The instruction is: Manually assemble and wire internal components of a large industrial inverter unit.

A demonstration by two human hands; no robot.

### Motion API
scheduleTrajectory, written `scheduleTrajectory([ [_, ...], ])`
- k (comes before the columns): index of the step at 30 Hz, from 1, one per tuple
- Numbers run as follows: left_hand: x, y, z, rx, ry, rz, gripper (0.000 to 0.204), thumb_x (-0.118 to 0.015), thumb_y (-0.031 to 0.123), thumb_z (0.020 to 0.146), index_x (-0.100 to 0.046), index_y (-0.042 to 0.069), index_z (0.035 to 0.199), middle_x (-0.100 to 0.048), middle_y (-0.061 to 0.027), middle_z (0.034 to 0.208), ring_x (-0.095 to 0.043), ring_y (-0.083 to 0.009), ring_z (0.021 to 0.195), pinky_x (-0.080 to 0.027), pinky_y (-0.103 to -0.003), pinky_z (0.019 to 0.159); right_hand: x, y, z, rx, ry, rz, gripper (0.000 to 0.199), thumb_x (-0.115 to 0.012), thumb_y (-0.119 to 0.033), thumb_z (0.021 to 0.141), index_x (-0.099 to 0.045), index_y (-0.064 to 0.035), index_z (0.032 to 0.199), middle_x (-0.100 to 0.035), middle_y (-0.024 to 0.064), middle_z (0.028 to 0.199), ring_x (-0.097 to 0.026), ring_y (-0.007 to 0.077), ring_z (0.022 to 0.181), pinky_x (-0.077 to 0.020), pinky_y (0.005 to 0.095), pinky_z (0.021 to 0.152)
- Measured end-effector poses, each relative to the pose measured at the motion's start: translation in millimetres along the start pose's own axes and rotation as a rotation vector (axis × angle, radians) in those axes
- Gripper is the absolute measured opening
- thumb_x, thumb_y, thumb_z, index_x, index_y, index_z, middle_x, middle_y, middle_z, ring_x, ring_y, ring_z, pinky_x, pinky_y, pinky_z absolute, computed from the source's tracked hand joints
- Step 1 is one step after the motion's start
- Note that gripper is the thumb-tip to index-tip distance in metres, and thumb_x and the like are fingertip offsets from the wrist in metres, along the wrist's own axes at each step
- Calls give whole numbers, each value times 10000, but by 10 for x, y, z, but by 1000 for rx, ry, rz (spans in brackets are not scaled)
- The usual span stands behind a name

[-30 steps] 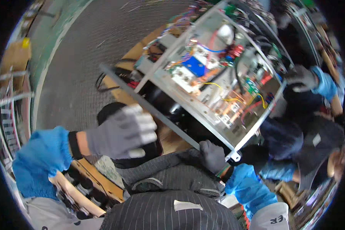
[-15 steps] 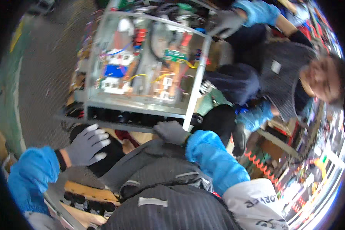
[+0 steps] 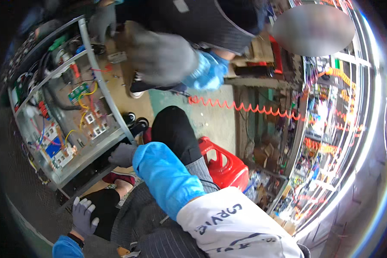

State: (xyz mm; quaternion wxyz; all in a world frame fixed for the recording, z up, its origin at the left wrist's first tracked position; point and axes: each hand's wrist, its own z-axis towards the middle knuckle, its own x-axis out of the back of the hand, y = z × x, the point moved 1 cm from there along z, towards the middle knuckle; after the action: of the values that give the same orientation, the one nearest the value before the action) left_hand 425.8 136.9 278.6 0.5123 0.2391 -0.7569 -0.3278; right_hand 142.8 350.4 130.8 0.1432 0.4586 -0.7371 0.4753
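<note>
An open metal equipment chassis stands tilted in view at the left, with circuit boards, copper bars and coloured wires inside. My right hand, in a grey glove, is closed at its near right corner, by the dark front panel; the fingertips are partly hidden. Beside my left knee, my left hand hovers with its white-tipped gloved fingers apart, holding nothing. On the bare parts of the chassis floor sit a green board and a blue component.
A co-worker's gloved hand, smeared by motion, is beyond the chassis. A red plastic stool stands right of my leg. An orange coiled hose stretches across to cluttered shelves. Shoes are on the floor nearby.
The view has swung right, so the chassis now appears farther left and the red stool shows. My right hand stays at the chassis edge; my left remains open. The co-worker has leaned and moved a hand.
</note>
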Motion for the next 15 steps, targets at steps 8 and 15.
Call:
scheduleTrajectory([
  [8, 113, 342, 383, -140, -141, -79, 465, -692, 344, 804, -584, 76, 1168, -561, -141, 1202, -524, -375, 1202, -291, -612, 1125, -140, -24, 22, -137, 63, 51, 191, -631, -207, 822, -661, -75, 957, -706, 135, 854, -722, 338, 800, -585, 470, 646],
  [15, -175, 726, 505, -293, -116, -147, 470, -692, 382, 849, -602, 83, 1199, -593, -112, 1223, -550, -304, 1202, -321, -531, 1138, 111, -75, -28, -96, -11, 35, 205, -577, -231, 878, -659, -72, 978, -711, 145, 885, -721, 346, 823, -590, 484, 693],
])
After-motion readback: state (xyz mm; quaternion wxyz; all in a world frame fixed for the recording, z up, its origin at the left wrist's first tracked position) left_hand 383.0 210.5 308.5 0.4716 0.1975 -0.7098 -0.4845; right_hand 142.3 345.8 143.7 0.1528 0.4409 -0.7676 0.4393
